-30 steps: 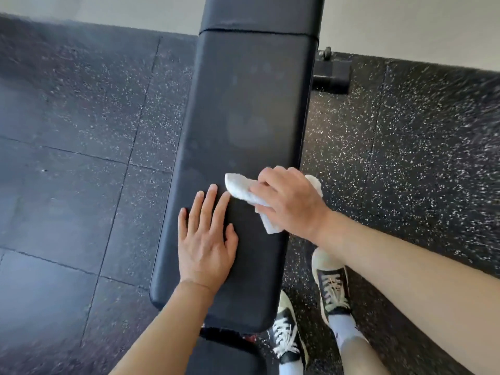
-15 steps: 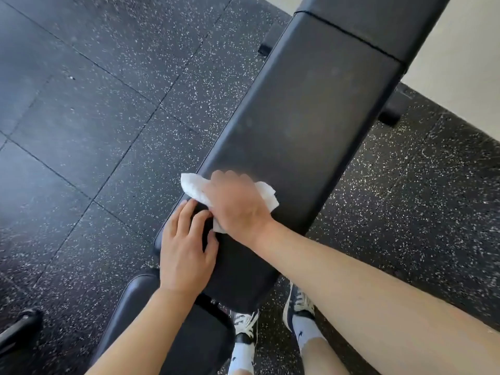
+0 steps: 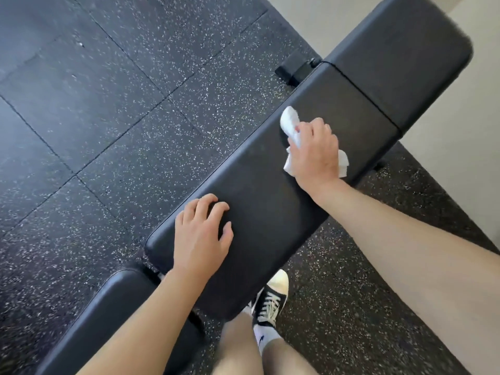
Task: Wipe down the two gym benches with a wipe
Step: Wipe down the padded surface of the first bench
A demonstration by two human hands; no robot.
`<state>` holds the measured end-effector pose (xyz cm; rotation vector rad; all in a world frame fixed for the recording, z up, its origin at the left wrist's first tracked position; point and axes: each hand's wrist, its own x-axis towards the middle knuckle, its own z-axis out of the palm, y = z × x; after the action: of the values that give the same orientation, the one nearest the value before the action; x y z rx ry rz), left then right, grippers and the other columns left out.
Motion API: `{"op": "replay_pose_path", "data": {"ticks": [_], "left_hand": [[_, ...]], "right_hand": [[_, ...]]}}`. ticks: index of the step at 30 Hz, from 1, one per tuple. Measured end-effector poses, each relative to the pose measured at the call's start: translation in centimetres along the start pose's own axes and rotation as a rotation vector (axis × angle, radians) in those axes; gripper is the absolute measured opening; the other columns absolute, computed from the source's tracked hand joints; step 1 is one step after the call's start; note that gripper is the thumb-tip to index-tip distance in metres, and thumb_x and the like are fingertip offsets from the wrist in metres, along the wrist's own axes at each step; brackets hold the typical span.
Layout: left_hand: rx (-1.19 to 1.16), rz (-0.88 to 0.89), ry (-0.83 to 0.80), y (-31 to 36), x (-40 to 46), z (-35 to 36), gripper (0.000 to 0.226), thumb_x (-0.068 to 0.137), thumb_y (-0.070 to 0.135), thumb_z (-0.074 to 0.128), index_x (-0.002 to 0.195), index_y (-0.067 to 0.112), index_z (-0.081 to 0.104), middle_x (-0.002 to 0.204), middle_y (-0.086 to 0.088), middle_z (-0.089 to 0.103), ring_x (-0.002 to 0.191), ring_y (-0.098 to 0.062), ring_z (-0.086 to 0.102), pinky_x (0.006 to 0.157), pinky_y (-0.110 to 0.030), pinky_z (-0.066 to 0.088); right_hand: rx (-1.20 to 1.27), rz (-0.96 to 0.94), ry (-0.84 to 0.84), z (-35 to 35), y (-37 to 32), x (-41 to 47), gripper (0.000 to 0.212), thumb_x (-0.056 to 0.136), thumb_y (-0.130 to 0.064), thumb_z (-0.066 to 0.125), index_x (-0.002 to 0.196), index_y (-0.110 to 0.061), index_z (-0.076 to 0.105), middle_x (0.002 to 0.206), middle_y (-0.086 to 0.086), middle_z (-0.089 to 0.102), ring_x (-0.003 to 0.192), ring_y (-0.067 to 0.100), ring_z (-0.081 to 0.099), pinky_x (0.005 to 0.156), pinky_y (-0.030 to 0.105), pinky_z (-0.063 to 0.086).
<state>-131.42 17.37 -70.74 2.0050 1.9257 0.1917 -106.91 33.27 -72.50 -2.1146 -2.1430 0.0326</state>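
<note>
One black padded gym bench point(image 3: 270, 212) is seen running diagonally across the view, made up of three pads: a long middle pad, a shorter far pad point(image 3: 400, 63) beyond a seam, and a near pad point(image 3: 113, 315) at the lower left. One white wipe point(image 3: 290, 127) is counted, and two bare hands. The wipe is gripped in the right hand point(image 3: 315, 152), whose fingers are curled round it; it is pressed onto the far part of the middle pad, with white folds showing past the fingertips and behind the heel of the hand. The left hand point(image 3: 201, 234) is rested on the near end of the same pad, holding nothing, its fingers bent with the tips on the vinyl, well apart from the wipe. One black-and-white laced sneaker point(image 3: 270, 301) is seen on the speckled rubber floor point(image 3: 108, 131) beside the bench.
</note>
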Motion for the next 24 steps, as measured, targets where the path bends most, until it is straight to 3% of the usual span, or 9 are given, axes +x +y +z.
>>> {"op": "replay_pose_path", "data": {"ticks": [5,9,11,14,16,19,21,24], "left_hand": [[-0.035,0.063,0.008,-0.6,3.0,0.0,0.035,0.091,0.032,0.061,0.123,0.019,0.064,0.137,0.0,0.057,0.123,-0.03,0.05,0.102,-0.047,0.04],[-0.079,0.102,-0.049,-0.1,4.9,-1.1,0.031,0.09,0.028,0.063,0.119,0.017,0.067,0.137,-0.001,0.057,0.125,-0.032,0.052,0.103,-0.049,0.045],[-0.082,0.135,-0.067,0.5,6.2,-1.3,0.029,0.09,0.025,0.066,0.117,0.016,0.069,0.134,-0.002,0.058,0.123,-0.034,0.054,0.1,-0.051,0.049],[-0.089,0.157,-0.087,2.1,8.5,-1.3,0.031,0.087,0.015,0.078,0.116,0.017,0.07,0.133,-0.002,0.059,0.121,-0.037,0.054,0.096,-0.054,0.052],[-0.107,0.152,-0.1,3.3,10.2,-0.9,0.031,0.086,0.014,0.079,0.116,0.018,0.07,0.133,-0.001,0.06,0.122,-0.037,0.053,0.095,-0.055,0.051],[-0.118,0.133,-0.104,4.9,12.4,-0.7,0.03,0.086,0.013,0.079,0.115,0.018,0.07,0.131,-0.001,0.06,0.121,-0.035,0.052,0.092,-0.053,0.051],[-0.13,0.13,-0.102,5.9,13.9,-0.6,0.031,0.086,0.012,0.079,0.115,0.017,0.07,0.131,-0.003,0.06,0.12,-0.034,0.053,0.093,-0.053,0.051],[-0.131,0.089,-0.119,7.2,16.0,-0.4,0.033,0.086,0.008,0.076,0.117,0.013,0.069,0.134,-0.007,0.059,0.117,-0.037,0.054,0.093,-0.053,0.051]], "right_hand": [[0.127,-0.412,-0.11,0.8,-6.6,-6.9,0.039,0.077,-0.028,0.079,0.109,-0.012,0.063,0.096,0.008,0.058,0.078,0.03,0.052,0.062,0.042,0.039],[0.089,-0.674,-0.169,0.2,-3.1,-4.0,0.039,0.077,-0.029,0.074,0.109,-0.012,0.061,0.092,0.007,0.055,0.075,0.028,0.05,0.061,0.039,0.035],[0.037,-0.522,-0.134,-0.2,1.4,0.1,0.039,0.072,-0.025,0.079,0.105,-0.01,0.067,0.09,0.01,0.058,0.073,0.032,0.055,0.059,0.04,0.042],[-0.063,-0.115,-0.102,-1.3,8.8,6.4,0.04,0.076,-0.02,0.081,0.109,-0.006,0.064,0.098,0.016,0.058,0.08,0.038,0.057,0.065,0.045,0.048],[-0.114,-0.023,-0.088,-1.7,10.9,8.5,0.036,0.084,-0.021,0.078,0.111,-0.005,0.061,0.102,0.017,0.058,0.084,0.038,0.057,0.068,0.046,0.047],[-0.071,0.07,-0.007,-1.0,8.5,7.2,0.024,0.092,-0.027,0.061,0.107,-0.008,0.062,0.097,0.013,0.059,0.081,0.035,0.056,0.065,0.044,0.045],[-0.018,0.0,-0.049,-0.3,5.7,4.5,0.028,0.086,-0.031,0.049,0.105,-0.014,0.062,0.091,0.007,0.055,0.076,0.031,0.051,0.062,0.04,0.036],[0.074,-0.356,-0.153,0.4,3.9,1.2,0.033,0.079,-0.028,0.062,0.109,-0.016,0.062,0.093,0.005,0.053,0.077,0.028,0.045,0.063,0.039,0.029]]}}
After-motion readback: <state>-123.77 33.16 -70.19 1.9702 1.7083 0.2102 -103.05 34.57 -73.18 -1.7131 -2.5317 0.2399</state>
